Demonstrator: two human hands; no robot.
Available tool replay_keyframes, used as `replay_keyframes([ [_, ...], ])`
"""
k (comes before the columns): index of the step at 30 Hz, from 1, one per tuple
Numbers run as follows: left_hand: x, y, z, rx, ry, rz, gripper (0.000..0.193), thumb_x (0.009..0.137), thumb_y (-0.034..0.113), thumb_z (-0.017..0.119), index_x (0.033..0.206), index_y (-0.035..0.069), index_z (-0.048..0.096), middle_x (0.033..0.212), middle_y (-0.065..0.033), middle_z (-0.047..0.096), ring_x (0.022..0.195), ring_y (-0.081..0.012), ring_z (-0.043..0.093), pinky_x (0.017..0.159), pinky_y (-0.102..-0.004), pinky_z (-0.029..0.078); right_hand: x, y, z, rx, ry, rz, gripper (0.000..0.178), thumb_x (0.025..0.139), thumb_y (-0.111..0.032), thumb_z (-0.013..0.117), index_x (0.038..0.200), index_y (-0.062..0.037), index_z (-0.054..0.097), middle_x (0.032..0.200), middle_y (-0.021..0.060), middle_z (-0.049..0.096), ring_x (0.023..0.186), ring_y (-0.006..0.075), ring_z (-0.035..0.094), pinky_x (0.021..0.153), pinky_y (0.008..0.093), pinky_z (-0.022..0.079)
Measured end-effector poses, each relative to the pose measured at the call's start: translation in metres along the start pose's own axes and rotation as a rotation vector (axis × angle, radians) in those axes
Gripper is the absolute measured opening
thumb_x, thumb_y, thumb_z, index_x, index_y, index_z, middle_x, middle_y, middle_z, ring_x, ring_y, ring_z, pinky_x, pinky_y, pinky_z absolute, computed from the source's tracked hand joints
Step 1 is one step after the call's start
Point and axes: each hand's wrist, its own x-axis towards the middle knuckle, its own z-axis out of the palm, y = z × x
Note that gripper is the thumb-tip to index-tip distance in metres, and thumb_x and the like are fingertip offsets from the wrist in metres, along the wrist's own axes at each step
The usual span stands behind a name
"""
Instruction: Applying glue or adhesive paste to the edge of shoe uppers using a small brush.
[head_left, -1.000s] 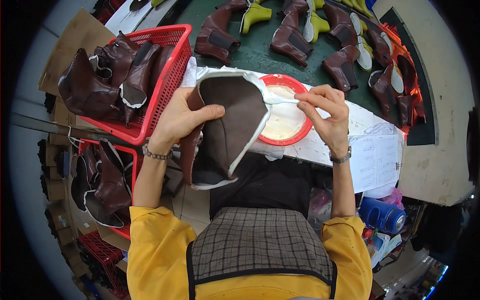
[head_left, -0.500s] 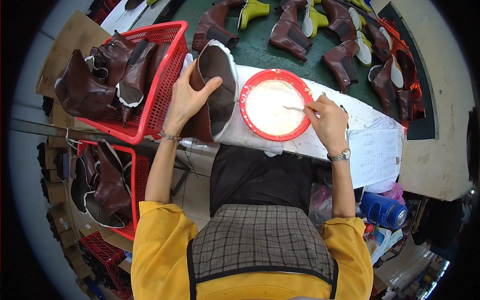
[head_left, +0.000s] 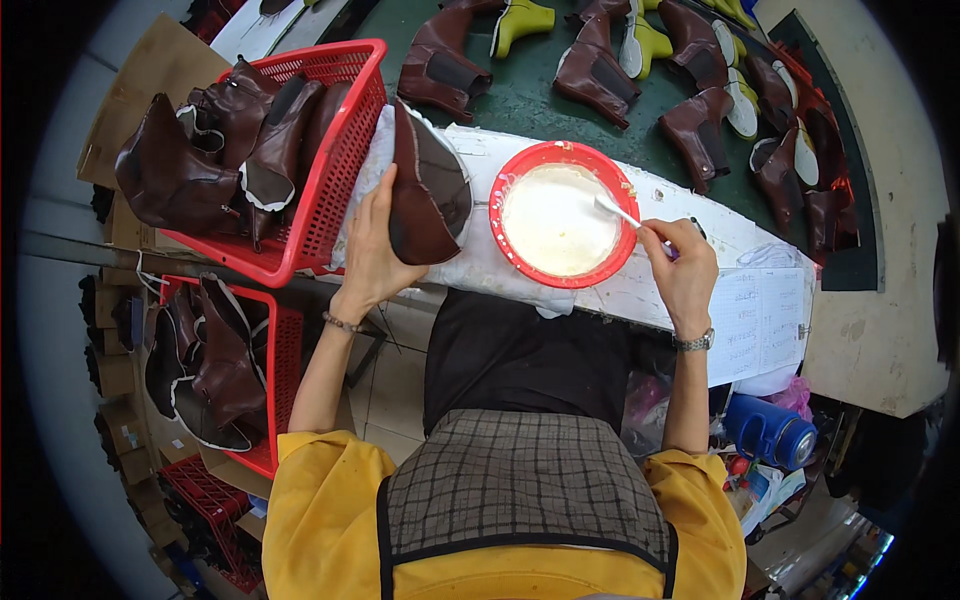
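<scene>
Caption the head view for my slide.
Left hand holding brown leather boot upper, right hand holding slim white tool over round red basin.

You hold a dark brown, hollow leather boot upper (head_left: 430, 190) in your left hand (head_left: 372, 255), its opening turned rightward and a white edge showing. Your right hand (head_left: 688, 270) grips a slim white brush-like applicator (head_left: 624, 213), slanting over a round red plastic bowl (head_left: 565, 152) of creamy white paste (head_left: 556, 222), on your right of the upper.

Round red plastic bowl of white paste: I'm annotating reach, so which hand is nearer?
Right. The right hand is just right of the bowl; the left hand is farther off leftward, holding a brown leather boot upper.
</scene>
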Motion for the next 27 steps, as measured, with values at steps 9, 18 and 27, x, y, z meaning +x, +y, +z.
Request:
replay_keyframes([
  [9,-0.012,0.065,-0.025,-0.221,0.195,0.346,0.121,0.061,0.019,0.098,0.156,-0.003,0.027,0.147,-0.0297,0.046,0.131,-0.0457,0.052,0.110,-0.0476,0.044,0.007,-0.045,0.005,0.527,-0.029,-0.161,0.011,0.087,-0.007,0.080,0.096,-0.0004,0.079,0.083,0.0068,0.071,0.070,0.0110,0.064,0.059,0.0235,0.046],
  [18,-0.015,0.062,-0.014,-0.429,0.286,0.367,0.128,0.062,0.019,0.100,0.159,-0.004,0.019,0.152,-0.0266,0.044,0.139,-0.0363,0.050,0.115,-0.0435,0.041,0.033,-0.046,-0.004,0.556,0.192,-0.318,0.017,0.082,-0.004,0.084,0.098,-0.0028,0.080,0.090,0.0046,0.069,0.072,0.0090,0.060,0.059,0.0229,0.044],
  [27,0.026,0.045,-0.009,-0.082,0.515,0.566,0.068,0.101,0.037,0.063,0.157,0.016,0.030,0.149,-0.0245,0.047,0.131,-0.0413,0.053,0.109,-0.0506,0.041,-0.002,-0.059,-0.011,0.517,0.143,-0.424,0.027,0.073,-0.002,0.089,0.099,-0.0042,0.081,0.089,0.0052,0.069,0.077,0.0153,0.064,0.066,0.0266,0.050],
])
